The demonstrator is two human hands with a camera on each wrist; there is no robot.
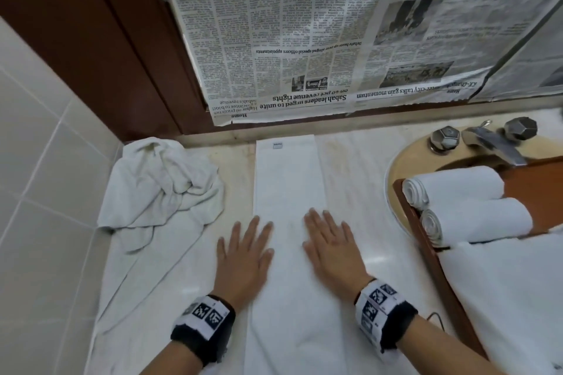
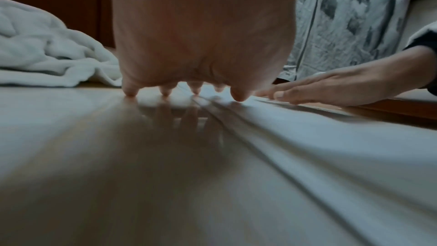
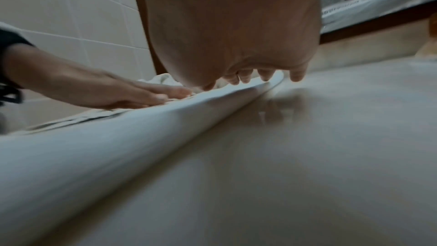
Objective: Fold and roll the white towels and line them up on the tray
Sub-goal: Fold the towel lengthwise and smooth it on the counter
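Cloth, stone, wood, metal and paper on a bathroom table

The folded towel (image 1: 289, 192) is white matt cloth with a fine, soft nap, as are the 2 rolled towels (image 1: 466, 207) and the crumpled towel (image 1: 158, 186), which looks creased and limp. The table (image 1: 359, 173) is pale polished stone, glossy enough to mirror fingertips in the wrist views. The tray (image 1: 426, 240) is smooth brown wood. The faucet (image 1: 490, 140) is dull grey metal with faceted knobs. The newspaper (image 1: 304, 39) is thin, wrinkled matt paper. The wall tiles (image 1: 36, 131) are smooth and faintly shiny.
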